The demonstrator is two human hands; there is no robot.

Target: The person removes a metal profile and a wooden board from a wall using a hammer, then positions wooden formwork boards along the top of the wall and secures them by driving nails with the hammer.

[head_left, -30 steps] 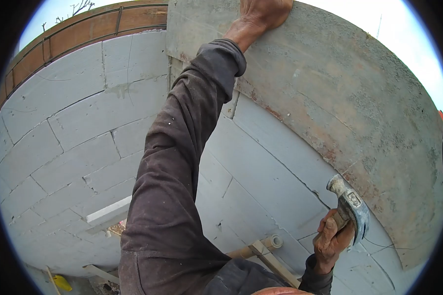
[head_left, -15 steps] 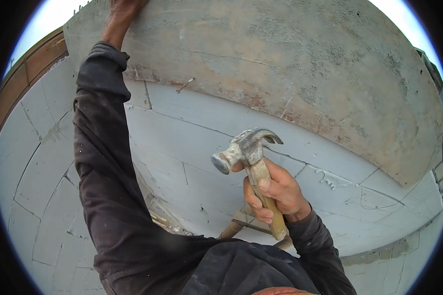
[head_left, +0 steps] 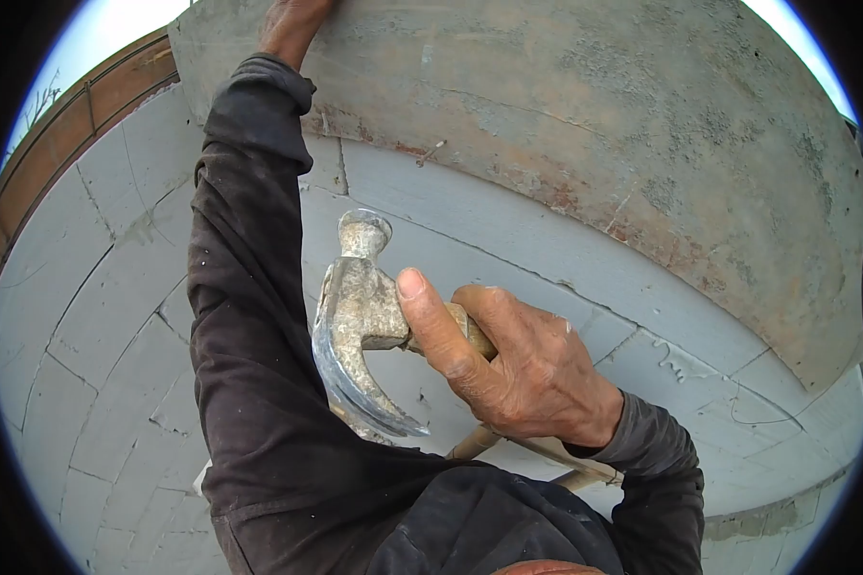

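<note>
My right hand [head_left: 537,369] is closed around the wooden handle of a claw hammer [head_left: 362,299], close up under the head, with the index finger stretched along it. The worn metal head points up and to the left, and its curved claw hangs downward. At the top edge of the view, my left hand [head_left: 292,29] is raised against a large weathered grey-brown panel [head_left: 566,105]. Its fingers are cut off by the frame. A nail [head_left: 431,153] sticks out at the panel's lower edge, right of my left forearm.
Behind the panel runs a wall of pale grey blocks [head_left: 105,335] with dark joints. A reddish-brown beam [head_left: 96,105] tops the wall on the left. Below my right hand are wooden poles [head_left: 475,443]. Thin wire hangs at the right.
My right hand has turned the hammer over, so its face points up and its claw down, and has shifted it left toward my left arm. The whole view has swung slightly.
</note>
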